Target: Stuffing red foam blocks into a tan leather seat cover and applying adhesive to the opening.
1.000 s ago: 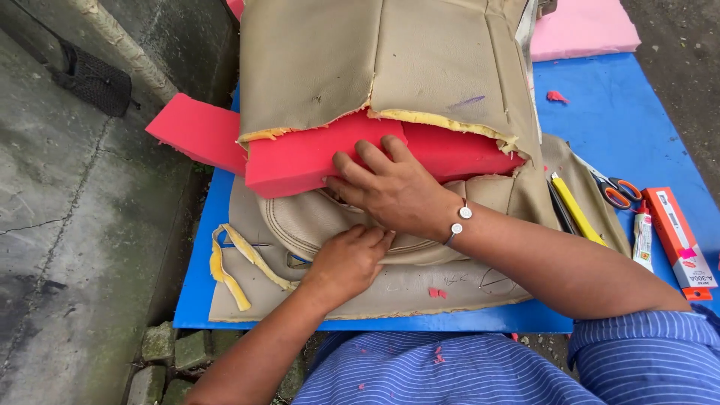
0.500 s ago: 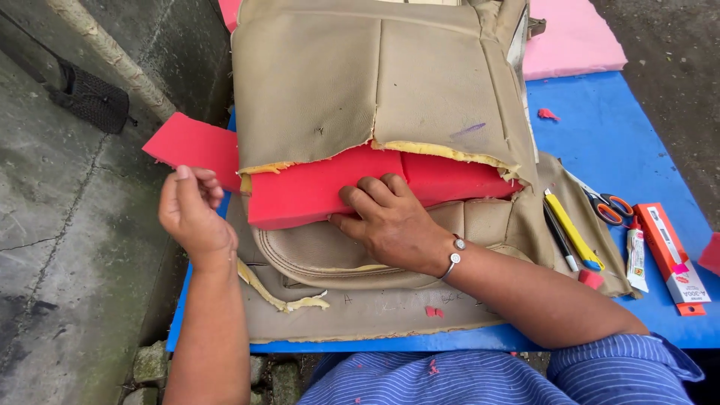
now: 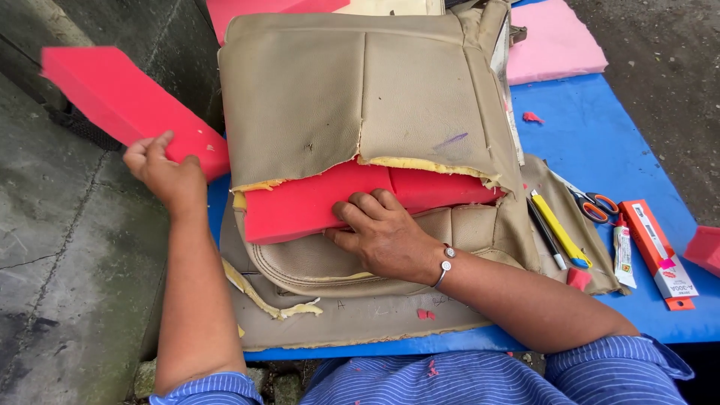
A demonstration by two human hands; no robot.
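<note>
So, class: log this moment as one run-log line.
left hand: holds red foam slab raised off table | right hand: presses red foam block into torn tan seat cover | blue table: scissors

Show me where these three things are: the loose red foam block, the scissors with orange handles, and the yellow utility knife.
loose red foam block (image 3: 112,97), head view, on its broad top face, above the left hand (image 3: 169,176) that grips it.
scissors (image 3: 596,206), head view, on the orange handles.
yellow utility knife (image 3: 559,232), head view, on the middle of its yellow body.

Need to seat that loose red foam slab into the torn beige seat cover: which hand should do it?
Left, probably: left hand already holds the loose red foam slab, while right hand presses the foam inside the torn beige seat cover.
</note>
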